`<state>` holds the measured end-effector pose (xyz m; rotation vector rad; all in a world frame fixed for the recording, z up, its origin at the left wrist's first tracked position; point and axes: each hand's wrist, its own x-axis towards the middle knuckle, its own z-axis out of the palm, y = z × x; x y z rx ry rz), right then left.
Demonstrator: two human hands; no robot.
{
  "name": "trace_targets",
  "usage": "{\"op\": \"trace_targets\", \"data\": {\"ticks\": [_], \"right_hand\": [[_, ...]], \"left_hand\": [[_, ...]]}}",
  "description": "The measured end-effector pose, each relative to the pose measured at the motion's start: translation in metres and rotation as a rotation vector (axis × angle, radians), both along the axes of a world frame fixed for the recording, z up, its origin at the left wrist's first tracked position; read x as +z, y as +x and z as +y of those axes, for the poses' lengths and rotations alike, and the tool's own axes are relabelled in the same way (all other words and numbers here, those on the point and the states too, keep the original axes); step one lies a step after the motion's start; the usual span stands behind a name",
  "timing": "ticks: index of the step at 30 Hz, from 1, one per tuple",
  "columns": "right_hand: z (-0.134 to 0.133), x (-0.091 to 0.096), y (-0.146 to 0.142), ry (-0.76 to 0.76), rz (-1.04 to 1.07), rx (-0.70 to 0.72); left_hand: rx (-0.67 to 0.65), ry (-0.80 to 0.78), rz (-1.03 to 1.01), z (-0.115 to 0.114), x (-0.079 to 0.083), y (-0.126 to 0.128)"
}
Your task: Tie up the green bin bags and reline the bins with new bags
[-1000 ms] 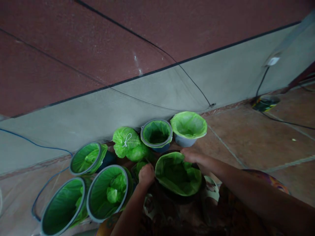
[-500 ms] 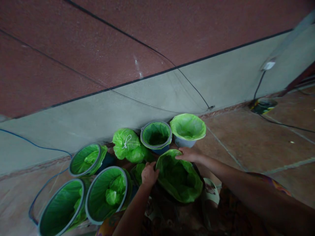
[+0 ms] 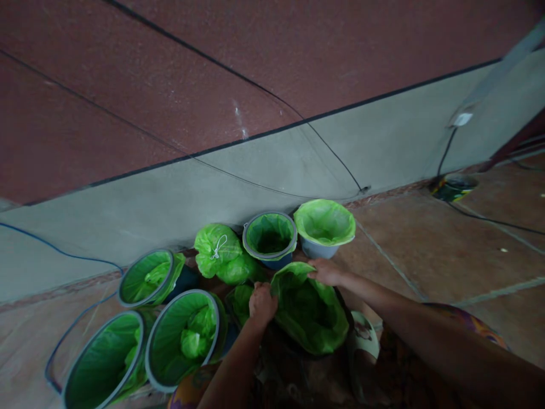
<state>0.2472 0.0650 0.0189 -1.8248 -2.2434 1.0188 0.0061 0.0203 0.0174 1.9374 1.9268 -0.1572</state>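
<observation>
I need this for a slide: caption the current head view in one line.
Left hand and right hand at the edge of an open green liner, green-lined buckets nearby.

Open floor [image 3: 389, 250] beyond right hand [image 3: 326, 271], lined buckets [image 3: 168, 332] crowding left hand [image 3: 263, 302], wall [image 3: 238, 176] ahead

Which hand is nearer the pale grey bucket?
Right: the right hand, at the far edge of the held green liner, is just in front of the pale grey bucket; the left hand, at that liner's left edge, is farther off, leftward.
</observation>
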Motion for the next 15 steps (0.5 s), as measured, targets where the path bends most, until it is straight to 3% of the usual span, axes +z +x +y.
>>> {"op": "trace_targets", "data": {"ticks": [6, 12, 15], "right_hand": [[-0.009, 0.001, -0.006, 0.132, 0.122, 0.25], [-0.013, -0.001, -0.012, 0.299, 0.188, 0.394], [-0.014, 0.003, -0.012, 0.305, 0.226, 0.383]], "left_hand": [[-0.011, 0.166, -0.169, 0.008, -0.006, 0.007], [-0.31, 0.155, -0.236, 0.012, 0.002, 0.023], [-0.342, 0.09, -0.166, 0.011, 0.008, 0.031]]}}
